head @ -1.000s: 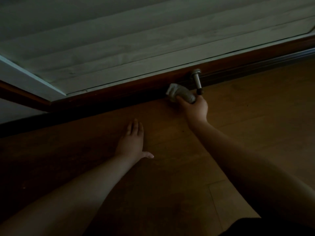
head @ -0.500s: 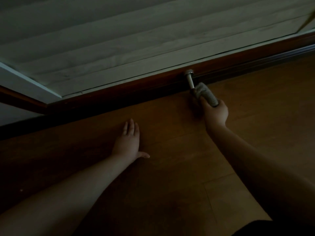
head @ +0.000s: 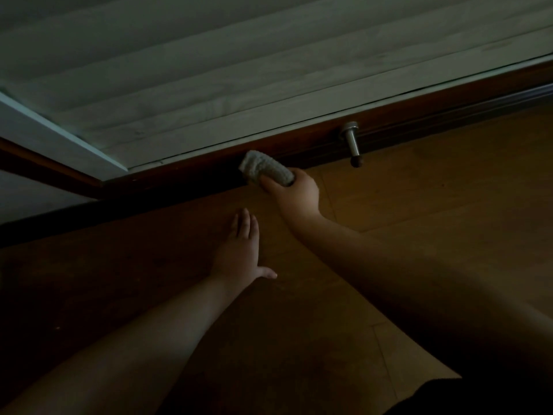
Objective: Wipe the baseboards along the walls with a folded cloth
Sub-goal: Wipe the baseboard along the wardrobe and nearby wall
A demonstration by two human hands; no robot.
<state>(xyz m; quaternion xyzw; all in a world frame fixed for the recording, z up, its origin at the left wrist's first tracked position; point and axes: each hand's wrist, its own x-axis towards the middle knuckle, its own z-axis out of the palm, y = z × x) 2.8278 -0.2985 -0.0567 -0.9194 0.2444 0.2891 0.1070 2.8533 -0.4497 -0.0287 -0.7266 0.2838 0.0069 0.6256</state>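
The right hand (head: pixel 294 194) has swept the folded cloth (head: pixel 264 172) left of the doorstop (head: pixel 351 143), its grip clamped around it against the baseboard (head: pixel 314 139); wiping continues. Left hand (head: pixel 239 250) stays flat, fingers apart, on the floor (head: pixel 449 220).

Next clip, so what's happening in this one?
A person is low on the brown wooden floor, wiping a dark wooden baseboard. The right hand grips a folded grey cloth against the baseboard, left of a metal doorstop. The left hand rests flat on the floor, fingers straight.
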